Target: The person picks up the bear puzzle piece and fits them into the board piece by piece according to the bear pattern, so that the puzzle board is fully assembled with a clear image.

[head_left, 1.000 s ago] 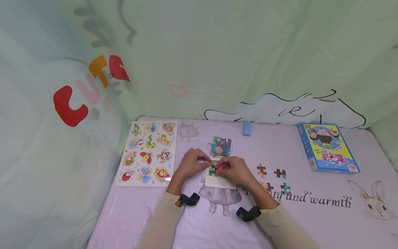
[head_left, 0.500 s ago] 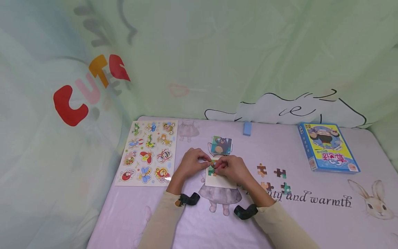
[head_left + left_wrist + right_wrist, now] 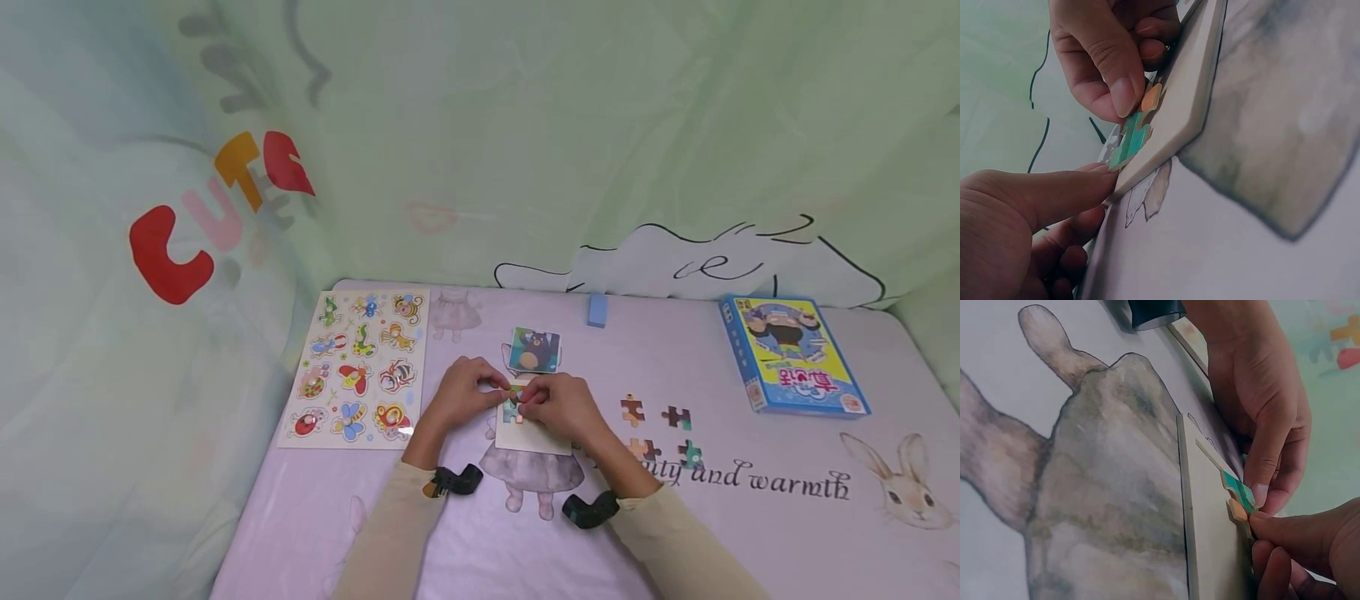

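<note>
Spreading under everything, the lilac table [image 3: 480,550] is carrying an insect board [image 3: 377,358] at the left and a blue box [image 3: 795,354] at the far right. Between them, the left hand [image 3: 463,396] and the right hand [image 3: 564,408] are facing each other over a pale puzzle tray [image 3: 546,437], which is lying on the near side of a bear card [image 3: 534,350]. Loose pieces [image 3: 632,410] are resting beyond the right forearm, leaving the right hand nearer to them. A cluster of pieces [image 3: 512,413] is sitting on the tray, its long axis running along the left edge, away from the person. The left hand is pinching it from the left, the right hand from the right; thumbs are hiding exactly which piece each is gripping. The cluster is showing teal-green with orange, its knobbed side facing the tray's bare middle.
</note>
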Available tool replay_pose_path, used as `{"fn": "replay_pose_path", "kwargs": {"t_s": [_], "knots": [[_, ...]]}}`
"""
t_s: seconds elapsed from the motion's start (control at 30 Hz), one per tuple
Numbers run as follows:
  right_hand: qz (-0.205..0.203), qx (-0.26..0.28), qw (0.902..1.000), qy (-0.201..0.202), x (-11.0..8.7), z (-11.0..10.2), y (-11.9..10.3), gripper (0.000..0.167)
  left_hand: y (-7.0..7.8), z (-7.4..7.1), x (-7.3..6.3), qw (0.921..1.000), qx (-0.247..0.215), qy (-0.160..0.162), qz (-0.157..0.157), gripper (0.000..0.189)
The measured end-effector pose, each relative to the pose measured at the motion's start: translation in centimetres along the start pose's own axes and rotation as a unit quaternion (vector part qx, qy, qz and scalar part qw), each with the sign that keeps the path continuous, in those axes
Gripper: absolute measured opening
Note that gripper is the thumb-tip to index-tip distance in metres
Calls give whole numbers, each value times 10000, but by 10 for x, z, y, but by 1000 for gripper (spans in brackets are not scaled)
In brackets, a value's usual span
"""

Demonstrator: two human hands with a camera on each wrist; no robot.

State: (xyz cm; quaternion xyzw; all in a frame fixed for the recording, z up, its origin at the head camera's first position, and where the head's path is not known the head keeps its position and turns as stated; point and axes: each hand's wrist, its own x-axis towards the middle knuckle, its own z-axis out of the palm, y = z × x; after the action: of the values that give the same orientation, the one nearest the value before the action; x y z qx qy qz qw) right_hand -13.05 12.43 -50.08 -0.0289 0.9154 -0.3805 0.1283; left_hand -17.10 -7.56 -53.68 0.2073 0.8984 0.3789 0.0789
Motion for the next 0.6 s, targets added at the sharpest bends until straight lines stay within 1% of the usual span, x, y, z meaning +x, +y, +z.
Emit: {"fn": "replay_pose_path", "kwargs": {"t_s": [0.4, 0.6], "knots": [[5, 29, 10000, -92, 1, -1, 0, 8, 1, 0, 0, 10000, 46, 10, -13, 11], [62, 59, 10000, -27, 1, 0, 0, 10, 1, 0, 0, 10000, 42, -2, -75, 14]]}}
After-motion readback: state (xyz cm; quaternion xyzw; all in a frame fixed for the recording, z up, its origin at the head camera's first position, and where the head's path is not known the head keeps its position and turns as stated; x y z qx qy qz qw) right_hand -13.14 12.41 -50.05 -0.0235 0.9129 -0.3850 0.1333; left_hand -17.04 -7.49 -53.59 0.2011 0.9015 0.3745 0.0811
